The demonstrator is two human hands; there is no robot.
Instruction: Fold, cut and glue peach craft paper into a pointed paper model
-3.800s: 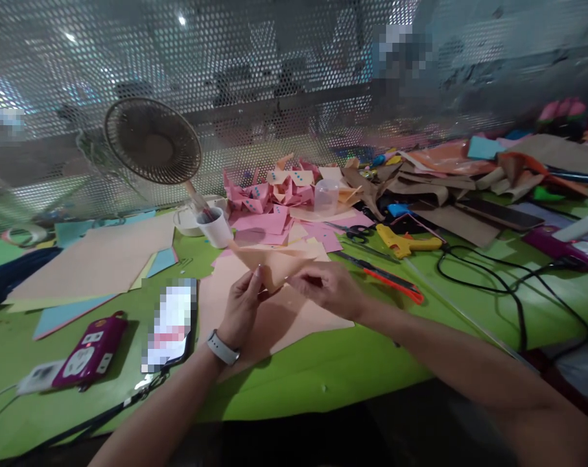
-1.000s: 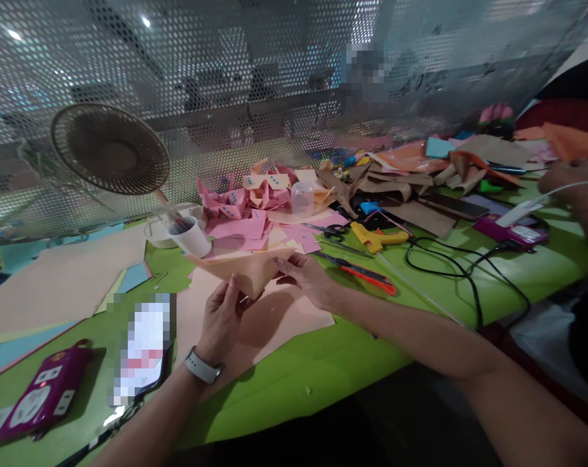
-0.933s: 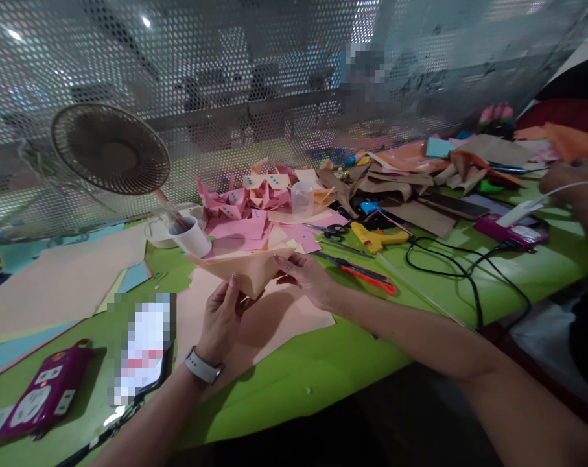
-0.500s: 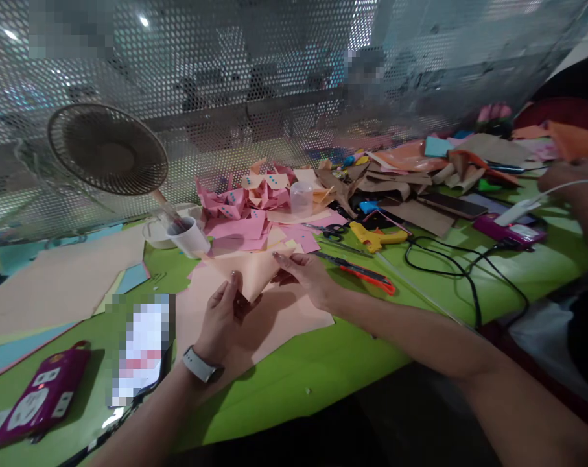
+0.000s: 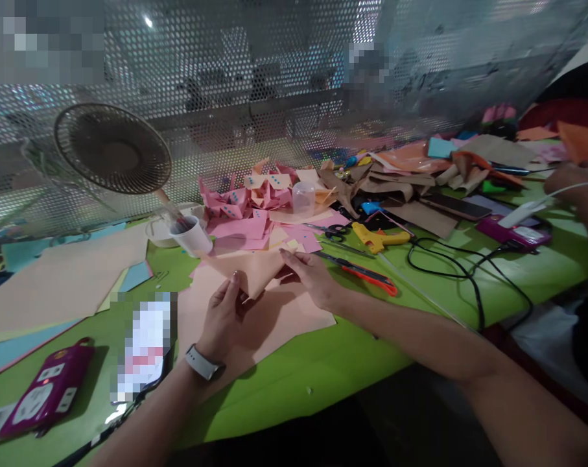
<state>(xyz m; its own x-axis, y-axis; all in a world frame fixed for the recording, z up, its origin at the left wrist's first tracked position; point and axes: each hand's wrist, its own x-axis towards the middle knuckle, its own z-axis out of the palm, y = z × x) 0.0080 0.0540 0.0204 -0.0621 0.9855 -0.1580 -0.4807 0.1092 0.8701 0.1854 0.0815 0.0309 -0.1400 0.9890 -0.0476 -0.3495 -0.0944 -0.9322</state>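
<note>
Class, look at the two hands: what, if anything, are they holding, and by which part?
Both hold one folded peach paper triangle. The left hand pinches its lower point; the right hand grips its right corner, fingertips on the upper edge.

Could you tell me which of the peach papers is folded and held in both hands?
The folded peach piece, pinched between the left hand and right hand. The flat peach sheet lies under it on the green table.
</note>
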